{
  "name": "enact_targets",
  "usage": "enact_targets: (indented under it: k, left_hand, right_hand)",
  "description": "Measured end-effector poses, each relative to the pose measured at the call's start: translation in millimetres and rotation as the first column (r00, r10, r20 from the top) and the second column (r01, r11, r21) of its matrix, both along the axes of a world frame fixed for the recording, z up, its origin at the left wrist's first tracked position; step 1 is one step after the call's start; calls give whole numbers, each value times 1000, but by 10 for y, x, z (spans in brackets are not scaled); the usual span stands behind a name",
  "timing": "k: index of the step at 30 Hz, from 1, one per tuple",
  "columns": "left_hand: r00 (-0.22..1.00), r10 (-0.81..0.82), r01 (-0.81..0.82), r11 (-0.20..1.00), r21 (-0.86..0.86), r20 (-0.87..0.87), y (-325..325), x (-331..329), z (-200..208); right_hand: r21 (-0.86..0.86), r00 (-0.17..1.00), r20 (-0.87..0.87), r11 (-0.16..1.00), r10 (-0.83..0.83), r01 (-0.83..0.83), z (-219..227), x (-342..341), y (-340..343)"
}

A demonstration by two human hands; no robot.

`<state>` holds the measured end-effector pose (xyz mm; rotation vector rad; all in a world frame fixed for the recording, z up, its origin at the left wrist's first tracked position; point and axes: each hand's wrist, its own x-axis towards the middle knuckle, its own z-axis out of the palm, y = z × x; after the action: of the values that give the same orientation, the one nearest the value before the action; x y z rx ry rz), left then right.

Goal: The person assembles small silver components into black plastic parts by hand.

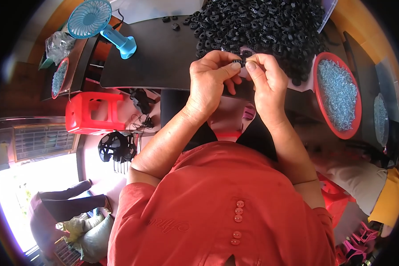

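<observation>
My left hand (212, 79) is closed in a pinch on a small black plastic piece (238, 62) above the table's near edge. Just beside it, my right hand (267, 79) has thumb and forefinger pressed together at the piece's right side; what sits between those fingertips is too small to make out. Beyond both hands lies a large heap of similar black plastic pieces (261, 29). To the right of my right hand is a round red tray (317, 84) filled with small clear bluish pieces (338, 95).
A light-blue fan (119, 42) stands on the dark table (150, 57) at the left. Farther left are a smaller red tray (66, 66) and a plastic bag (60, 46). A red stool (91, 113) is below the table's left side. Another person (53, 208) is at the lower left.
</observation>
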<state>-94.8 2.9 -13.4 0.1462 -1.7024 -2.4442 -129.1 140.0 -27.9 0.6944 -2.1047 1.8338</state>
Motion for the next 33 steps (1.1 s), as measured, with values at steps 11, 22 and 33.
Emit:
enact_targets:
  k: [11,22,33]
  left_hand:
    - [1000,6,-5,998,-57,20,29,17,-26]
    - [994,105,-103,990,-95,14,94,32,-18]
    - [996,52,-45,994,-95,73,64,6,59]
  right_hand:
    - [88,977,-194,991,-84,103,-59,-28,-64]
    - [121,972,-228,988,-63,92,-47,-24,-90]
    - [116,945,-311,983,-103,145,-102,-58,-85]
